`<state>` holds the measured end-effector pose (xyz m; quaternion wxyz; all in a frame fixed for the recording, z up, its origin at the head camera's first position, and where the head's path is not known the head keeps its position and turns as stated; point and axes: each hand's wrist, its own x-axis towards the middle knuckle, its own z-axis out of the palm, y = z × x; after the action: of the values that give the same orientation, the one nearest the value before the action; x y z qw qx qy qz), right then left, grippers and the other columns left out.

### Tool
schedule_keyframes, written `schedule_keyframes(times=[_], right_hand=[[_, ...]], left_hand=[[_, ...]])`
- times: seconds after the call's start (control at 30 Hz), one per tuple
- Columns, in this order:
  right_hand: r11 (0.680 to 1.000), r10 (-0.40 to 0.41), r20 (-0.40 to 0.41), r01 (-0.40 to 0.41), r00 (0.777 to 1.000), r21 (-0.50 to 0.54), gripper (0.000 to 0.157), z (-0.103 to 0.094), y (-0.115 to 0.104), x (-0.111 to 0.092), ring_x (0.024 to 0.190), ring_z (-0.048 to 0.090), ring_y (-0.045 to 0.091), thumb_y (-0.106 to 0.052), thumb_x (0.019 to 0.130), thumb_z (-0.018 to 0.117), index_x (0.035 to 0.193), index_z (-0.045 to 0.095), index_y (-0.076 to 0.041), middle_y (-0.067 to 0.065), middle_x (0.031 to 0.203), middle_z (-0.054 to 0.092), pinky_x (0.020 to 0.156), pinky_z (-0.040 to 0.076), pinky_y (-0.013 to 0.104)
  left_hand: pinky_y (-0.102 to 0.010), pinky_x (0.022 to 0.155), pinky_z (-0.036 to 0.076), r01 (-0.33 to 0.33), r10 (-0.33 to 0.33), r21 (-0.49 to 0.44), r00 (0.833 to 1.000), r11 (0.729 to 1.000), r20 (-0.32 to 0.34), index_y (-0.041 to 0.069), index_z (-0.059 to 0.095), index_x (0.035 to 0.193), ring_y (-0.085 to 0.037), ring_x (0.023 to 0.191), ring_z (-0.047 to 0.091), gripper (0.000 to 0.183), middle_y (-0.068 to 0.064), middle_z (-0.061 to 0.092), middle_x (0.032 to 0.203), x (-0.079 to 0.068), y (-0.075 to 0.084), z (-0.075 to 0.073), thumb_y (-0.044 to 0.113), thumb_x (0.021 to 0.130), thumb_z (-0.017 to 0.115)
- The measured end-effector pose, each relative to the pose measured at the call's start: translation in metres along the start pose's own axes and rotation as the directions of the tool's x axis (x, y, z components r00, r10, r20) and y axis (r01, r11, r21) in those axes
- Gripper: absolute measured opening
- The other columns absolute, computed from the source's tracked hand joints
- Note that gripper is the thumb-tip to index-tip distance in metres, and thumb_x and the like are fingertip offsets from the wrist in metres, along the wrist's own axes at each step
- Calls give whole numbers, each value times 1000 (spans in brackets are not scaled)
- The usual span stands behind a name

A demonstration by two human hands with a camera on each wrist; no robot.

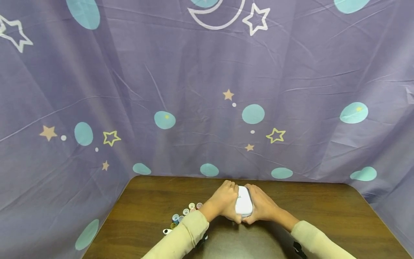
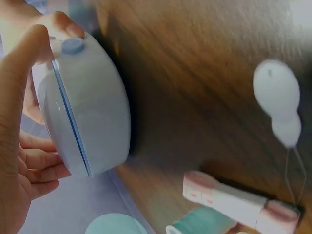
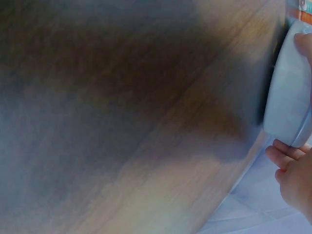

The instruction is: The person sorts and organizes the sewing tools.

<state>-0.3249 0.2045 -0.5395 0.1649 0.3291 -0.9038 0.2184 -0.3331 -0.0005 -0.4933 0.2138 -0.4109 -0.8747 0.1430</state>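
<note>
A white case (image 1: 244,204) with rounded ends is held between both hands over the far middle of the table. My left hand (image 1: 227,201) grips its left side and my right hand (image 1: 261,204) grips its right side, thumbs close together at the near end. In the left wrist view the case (image 2: 100,109) shows a blue seam all along it and a blue button (image 2: 72,46) by the thumbs. The lid looks closed along that seam. The right wrist view catches the case (image 3: 288,92) at its edge, with fingers of the right hand (image 3: 297,183) under one end.
Several small thread spools (image 1: 185,212) stand left of the left forearm. Near them lie a white needle threader (image 2: 277,92) with a wire loop, a pink-and-white stick-shaped item (image 2: 229,200) and a teal spool (image 2: 202,222). A patterned purple curtain (image 1: 194,90) hangs behind the wooden table (image 1: 323,208).
</note>
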Motion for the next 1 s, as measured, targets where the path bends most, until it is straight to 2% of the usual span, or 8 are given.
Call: schedule_keyframes(times=[0.13, 0.27, 0.5, 0.6, 0.8, 1.0], right_hand=[[998, 36, 36, -38, 999, 46, 115, 0, -1, -1, 97, 56, 13, -49, 50, 94, 137, 44, 7, 5, 113, 59, 85, 53, 36], [996, 57, 47, -60, 997, 70, 116, 0, -2, -2, 96, 56, 12, -49, 50, 94, 138, 44, 6, 4, 114, 59, 83, 53, 35], [995, 69, 54, -72, 996, 64, 114, -3, -1, 0, 99, 57, 14, -48, 50, 94, 137, 45, 7, 5, 114, 59, 87, 53, 38], [994, 72, 62, -77, 995, 75, 115, -4, -1, 0, 100, 58, 15, -49, 52, 94, 138, 44, 7, 6, 115, 60, 87, 53, 38], [992, 78, 76, -85, 994, 96, 115, -4, -2, -1, 102, 58, 16, -48, 52, 95, 139, 43, 7, 7, 118, 59, 88, 53, 38], [992, 75, 67, -82, 995, 99, 115, -5, -2, -1, 103, 59, 18, -46, 51, 95, 138, 43, 8, 8, 118, 59, 89, 53, 40]], left_hand=[[-33, 91, 48, 9, -9, 23, 1000, 1000, 22, 13, 65, 105, -16, 87, 62, 94, 1, 65, 91, -2, -4, 0, 90, 53, 63], [-41, 101, 46, 26, -26, 4, 1000, 1000, 6, 13, 67, 110, -19, 94, 63, 98, 0, 67, 97, -4, -5, 2, 91, 52, 64], [-42, 104, 45, 40, -40, -28, 999, 999, 3, 13, 64, 114, -18, 97, 65, 96, 1, 68, 101, -4, -7, 5, 88, 54, 64], [-40, 102, 47, 40, -40, -45, 999, 998, 8, 13, 63, 114, -17, 96, 66, 96, 1, 67, 101, -4, -8, 5, 88, 54, 65], [-33, 87, 49, 47, -47, -81, 999, 996, 1, 16, 62, 111, -16, 89, 63, 93, 3, 65, 97, -4, -7, 7, 87, 52, 66], [-31, 84, 49, 45, -46, -113, 999, 993, -12, 15, 61, 113, -15, 88, 61, 92, 2, 64, 98, -4, -8, 10, 84, 52, 68]])
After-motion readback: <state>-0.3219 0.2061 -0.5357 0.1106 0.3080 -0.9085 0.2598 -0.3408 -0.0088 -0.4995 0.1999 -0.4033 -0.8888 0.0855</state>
